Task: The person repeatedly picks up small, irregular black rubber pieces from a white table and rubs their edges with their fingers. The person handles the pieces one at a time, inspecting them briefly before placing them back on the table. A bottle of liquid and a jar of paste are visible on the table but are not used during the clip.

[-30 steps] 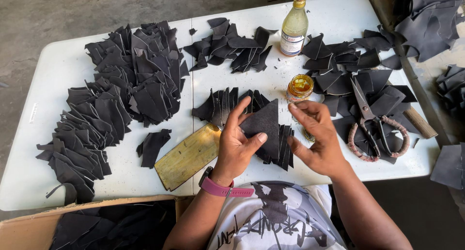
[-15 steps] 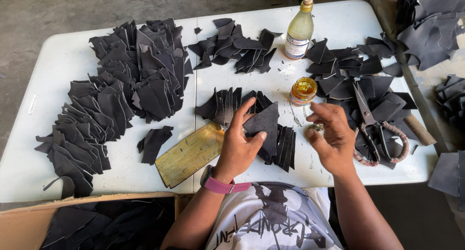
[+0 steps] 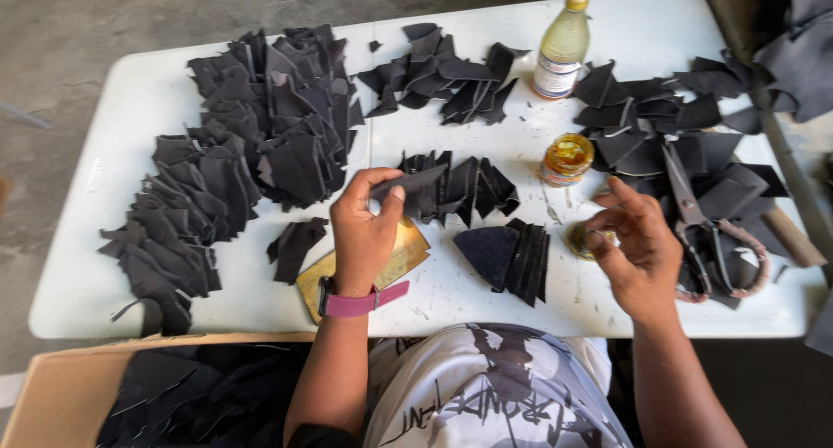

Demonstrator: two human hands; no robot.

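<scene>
— Two hands up over the white table (image 3: pixel 156 92), that's what we see. Left hand (image 3: pixel 364 231) is pinched on one dark cut piece (image 3: pixel 415 181), thumb and fingers clamped on its near end, held just above the table between the fanned row and the brass-coloured plate (image 3: pixel 395 261).

— And the right hand (image 3: pixel 638 248)?

— Fingers curled round a small round lid (image 3: pixel 583 240) near the table's right front; we can't tell if it's gripped or just touched. Pink watch band (image 3: pixel 356 305) on the left wrist.

— Counts?

— One open jar (image 3: pixel 567 159) w/ amber stuff, one bottle (image 3: pixel 562 42) w/ yellowish liquid by the far edge, one pair of scissors (image 3: pixel 698 227) lying on the right-hand heap (image 3: pixel 646 122). Heaps of dark pieces: one big on the left (image 3: pixel 234 161), one at the far middle (image 3: pixel 447 75), one on the right. Plus a fanned row (image 3: pixel 468 187) mid-table, a short stack (image 3: pixel 512 257) near the front, one loose piece (image 3: pixel 295 244) left of the plate. Too many pcs to count singly.

— Room to move?

— Bare strip along the front edge betw. plate and stack, more bare top far right by the bottle. Left heap spills close to the left edge. Cardboard box (image 3: pixel 52 387) of more pieces sits below the front-left edge.
</scene>
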